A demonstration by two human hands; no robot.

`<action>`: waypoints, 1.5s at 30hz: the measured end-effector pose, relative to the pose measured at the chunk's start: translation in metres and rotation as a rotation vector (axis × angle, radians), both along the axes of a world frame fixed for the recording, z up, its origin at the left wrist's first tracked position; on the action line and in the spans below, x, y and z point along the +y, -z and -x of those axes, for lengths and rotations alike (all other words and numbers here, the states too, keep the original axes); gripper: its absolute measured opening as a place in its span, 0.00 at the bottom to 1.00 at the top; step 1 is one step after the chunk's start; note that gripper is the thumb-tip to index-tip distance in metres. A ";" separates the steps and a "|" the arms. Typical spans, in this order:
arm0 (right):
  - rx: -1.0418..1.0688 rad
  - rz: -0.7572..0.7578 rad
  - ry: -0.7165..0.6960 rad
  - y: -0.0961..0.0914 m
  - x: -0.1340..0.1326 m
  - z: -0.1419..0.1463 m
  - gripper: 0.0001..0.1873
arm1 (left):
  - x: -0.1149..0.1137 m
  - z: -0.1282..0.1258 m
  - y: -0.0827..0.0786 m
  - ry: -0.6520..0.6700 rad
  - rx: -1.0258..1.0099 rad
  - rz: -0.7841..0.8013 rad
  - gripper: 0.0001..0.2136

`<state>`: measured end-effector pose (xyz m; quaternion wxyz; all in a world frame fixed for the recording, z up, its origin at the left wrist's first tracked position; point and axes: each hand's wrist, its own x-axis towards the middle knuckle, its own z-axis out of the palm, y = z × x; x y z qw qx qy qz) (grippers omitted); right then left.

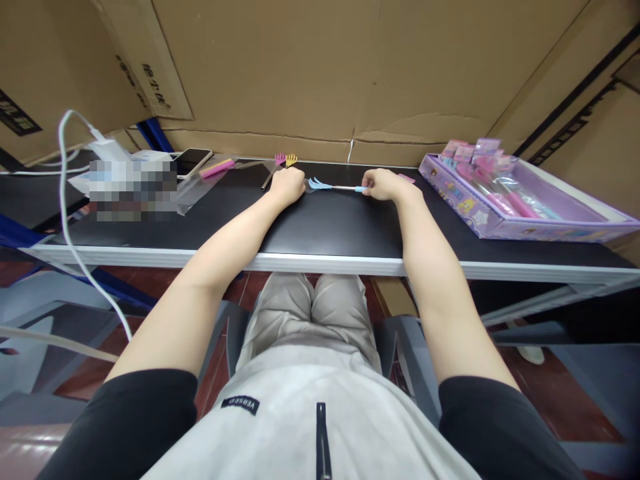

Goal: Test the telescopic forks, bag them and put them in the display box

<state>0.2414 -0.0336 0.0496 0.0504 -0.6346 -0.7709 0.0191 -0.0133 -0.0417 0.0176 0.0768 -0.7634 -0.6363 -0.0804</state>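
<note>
Right hand (381,184) pinches a bare, blue-clawed metal rod (345,188); left hand's (289,186) grip is unclear; bagged pink-handled rods (500,190) remain, two o'clock.

left forearm (235,243) and right forearm (440,260) bare, both stretched forward and slanting inward, left hand (289,187) curled with its back upward and fingertips hidden, right hand (384,185) bent inward at the wrist (409,193), fingers (370,177) pinched together, hands apart
</note>
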 end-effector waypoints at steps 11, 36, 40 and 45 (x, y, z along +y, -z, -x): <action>0.068 -0.076 -0.069 0.008 0.012 -0.002 0.09 | 0.000 -0.002 0.000 0.048 -0.009 -0.064 0.22; 0.158 0.063 -0.071 -0.017 -0.018 0.013 0.05 | -0.003 -0.001 -0.003 0.019 -0.059 -0.078 0.22; 0.169 0.096 -0.063 -0.018 -0.021 0.014 0.05 | -0.003 -0.001 -0.004 0.038 -0.037 -0.059 0.22; 0.189 0.101 -0.086 -0.015 -0.020 0.015 0.07 | -0.002 -0.001 -0.002 0.078 -0.023 -0.058 0.23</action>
